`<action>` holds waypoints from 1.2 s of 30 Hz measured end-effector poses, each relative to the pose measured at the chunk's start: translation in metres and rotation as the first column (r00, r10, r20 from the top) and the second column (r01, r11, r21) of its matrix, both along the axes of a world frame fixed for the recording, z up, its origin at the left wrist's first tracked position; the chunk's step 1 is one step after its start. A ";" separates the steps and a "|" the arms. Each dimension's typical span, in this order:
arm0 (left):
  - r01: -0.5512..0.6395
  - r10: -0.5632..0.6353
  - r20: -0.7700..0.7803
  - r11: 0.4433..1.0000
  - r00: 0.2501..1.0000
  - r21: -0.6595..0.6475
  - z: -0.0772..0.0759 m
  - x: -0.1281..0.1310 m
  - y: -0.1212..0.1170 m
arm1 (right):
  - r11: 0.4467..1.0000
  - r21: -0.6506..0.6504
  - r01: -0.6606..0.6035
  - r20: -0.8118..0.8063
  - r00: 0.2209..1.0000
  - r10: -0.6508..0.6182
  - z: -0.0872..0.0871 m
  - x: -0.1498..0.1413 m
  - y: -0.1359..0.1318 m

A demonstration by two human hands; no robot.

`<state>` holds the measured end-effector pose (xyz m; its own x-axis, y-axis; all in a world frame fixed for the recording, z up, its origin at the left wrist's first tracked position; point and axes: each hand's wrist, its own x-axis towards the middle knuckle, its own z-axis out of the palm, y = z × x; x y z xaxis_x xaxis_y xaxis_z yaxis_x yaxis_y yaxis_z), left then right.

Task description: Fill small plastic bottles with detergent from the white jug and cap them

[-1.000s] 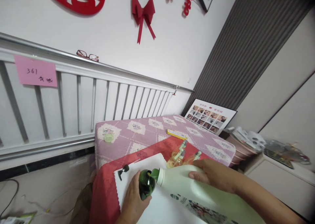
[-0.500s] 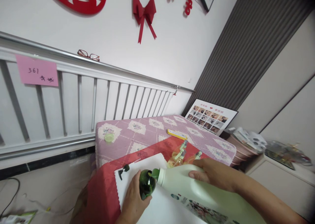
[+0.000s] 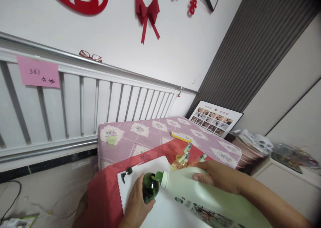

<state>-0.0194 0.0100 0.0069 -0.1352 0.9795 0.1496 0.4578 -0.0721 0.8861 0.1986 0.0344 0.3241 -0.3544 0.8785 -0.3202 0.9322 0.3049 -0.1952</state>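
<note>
My left hand (image 3: 138, 201) is wrapped round a small dark green bottle (image 3: 149, 189), whose open neck faces up and right. In my right hand (image 3: 213, 176) is a large pale green jug (image 3: 190, 188), tipped on its side with a printed label. The jug's green spout (image 3: 158, 177) meets the mouth of the small bottle; whether liquid is flowing I cannot make out. Left of the small bottle, a black pump head (image 3: 125, 175) lies on a white board (image 3: 160, 208). Beyond the jug stand yellowish pump bottles (image 3: 183, 161), partly hidden.
A red cloth (image 3: 105, 188) lies under the board on a floral mattress (image 3: 120, 151). On the mattress rest a pale green cap (image 3: 111, 140) and a yellow box (image 3: 180, 136). A white radiator (image 3: 85, 101) runs along the wall. A photo board (image 3: 215, 117) and a basket (image 3: 247, 154) stand at the right.
</note>
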 end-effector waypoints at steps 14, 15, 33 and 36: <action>0.013 -0.013 0.002 1.000 1.000 0.014 -0.004 0.000 0.001 | 1.000 -0.006 -0.015 0.054 0.998 0.015 -0.002 0.003 0.006; 0.012 -0.012 0.001 1.000 1.000 0.015 -0.005 -0.001 0.001 | 1.000 -0.008 -0.014 0.056 0.998 0.014 -0.003 0.003 0.006; -0.018 0.018 0.006 0.998 1.000 0.056 -0.006 -0.001 0.000 | 0.999 -0.048 -0.016 0.059 0.998 0.019 0.003 -0.003 0.009; -0.008 0.008 0.001 0.999 1.000 0.032 -0.004 -0.001 0.000 | 0.997 -0.070 -0.023 0.026 0.999 0.025 0.004 -0.004 0.008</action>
